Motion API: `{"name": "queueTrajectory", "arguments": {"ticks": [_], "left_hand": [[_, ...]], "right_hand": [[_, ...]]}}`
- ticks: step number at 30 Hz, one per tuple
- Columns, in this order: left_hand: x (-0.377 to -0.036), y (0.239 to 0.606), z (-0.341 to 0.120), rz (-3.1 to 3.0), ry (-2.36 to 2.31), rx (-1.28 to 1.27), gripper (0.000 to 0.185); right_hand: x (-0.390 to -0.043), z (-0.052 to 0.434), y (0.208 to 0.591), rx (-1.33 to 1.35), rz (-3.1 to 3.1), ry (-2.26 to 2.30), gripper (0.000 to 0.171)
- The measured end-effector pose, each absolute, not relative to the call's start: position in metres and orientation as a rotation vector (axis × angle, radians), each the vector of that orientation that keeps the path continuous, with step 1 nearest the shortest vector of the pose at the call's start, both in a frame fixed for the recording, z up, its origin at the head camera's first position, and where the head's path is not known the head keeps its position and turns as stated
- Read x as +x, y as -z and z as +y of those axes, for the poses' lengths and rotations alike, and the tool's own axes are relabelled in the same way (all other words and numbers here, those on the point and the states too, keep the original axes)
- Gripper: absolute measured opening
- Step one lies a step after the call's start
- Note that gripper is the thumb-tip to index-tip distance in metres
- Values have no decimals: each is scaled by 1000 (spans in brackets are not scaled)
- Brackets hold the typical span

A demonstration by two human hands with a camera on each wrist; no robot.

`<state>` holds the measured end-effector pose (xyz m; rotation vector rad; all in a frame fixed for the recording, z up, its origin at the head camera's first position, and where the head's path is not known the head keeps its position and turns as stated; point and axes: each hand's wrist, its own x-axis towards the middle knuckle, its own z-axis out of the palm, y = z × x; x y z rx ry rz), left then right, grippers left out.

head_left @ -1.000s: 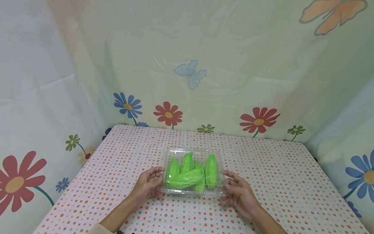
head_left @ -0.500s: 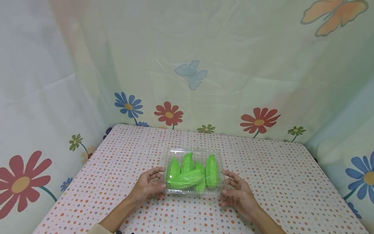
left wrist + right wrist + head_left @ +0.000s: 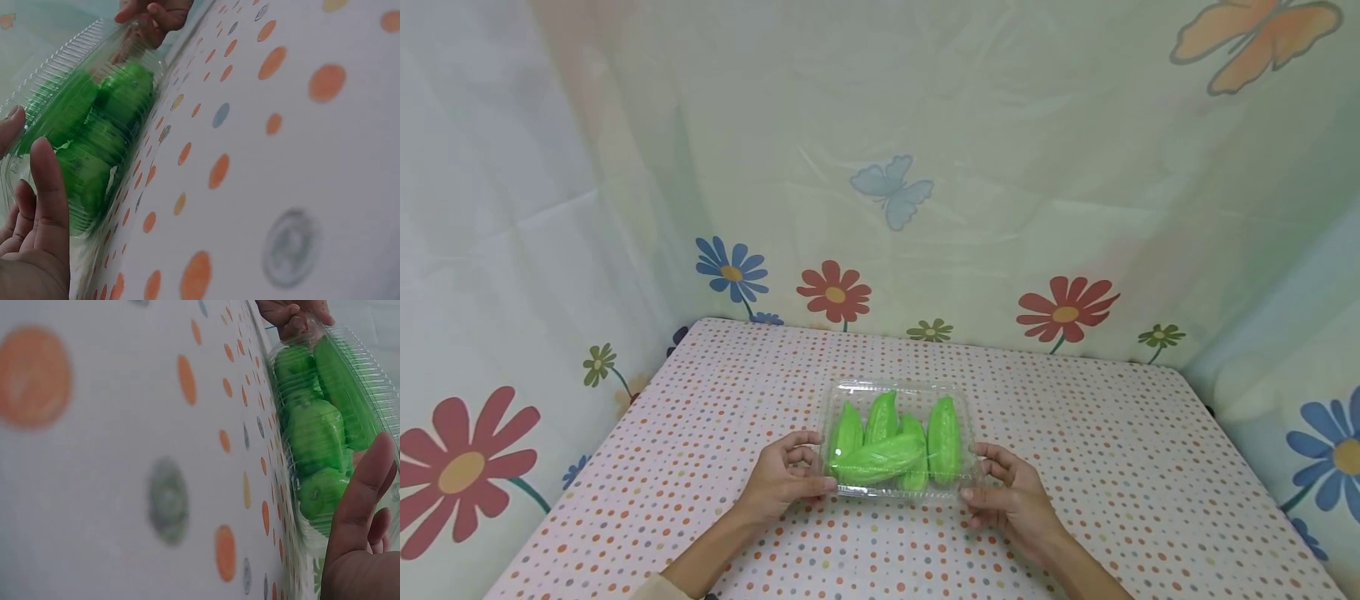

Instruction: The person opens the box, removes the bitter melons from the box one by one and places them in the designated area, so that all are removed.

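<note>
Two hands grip a clear box (image 3: 917, 388) of green gourds (image 3: 944, 442)

The box sits near the middle of the cloth (image 3: 880, 550), on it or just above; which of the two cannot be told. It is level, its long side facing the person, and clear plastic spans over the gourds. Five show inside. Four point away from the person, side by side, while one slanted gourd (image 3: 880, 460) lies across the lower part of the group. The rightmost stands a little apart from the rest.

The left hand (image 3: 778, 475) holds the left end of the box, fingers partly bent against the side and thumb at the near left corner. The right hand (image 3: 1011, 492) does the same at the right end, its thumb at the near right corner. Neither is spread wide; both have hold of the box alone. A pale sleeve (image 3: 658, 587) shows at the left forearm.

The cloth is pale, with orange, grey and yellow dots. Behind it hangs a backdrop (image 3: 1000, 125) printed with red flowers (image 3: 834, 294), a blue flower (image 3: 732, 271), a blue butterfly (image 3: 892, 192) and, at upper right, an orange butterfly (image 3: 1255, 46)
</note>
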<state>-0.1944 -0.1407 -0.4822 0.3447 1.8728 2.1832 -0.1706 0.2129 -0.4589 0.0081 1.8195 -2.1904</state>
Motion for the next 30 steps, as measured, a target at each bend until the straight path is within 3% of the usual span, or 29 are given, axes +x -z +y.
{"name": "queueTrajectory", "arguments": {"ticks": [13,30], "left_hand": [[-192,484,-139,1895,-2227,335,60],[-190,484,-139,1907,-2227,219,44]], "right_hand": [[-170,212,459,23,1854,2205,71],[-170,214,464,-84,1899,2201,38]]}}
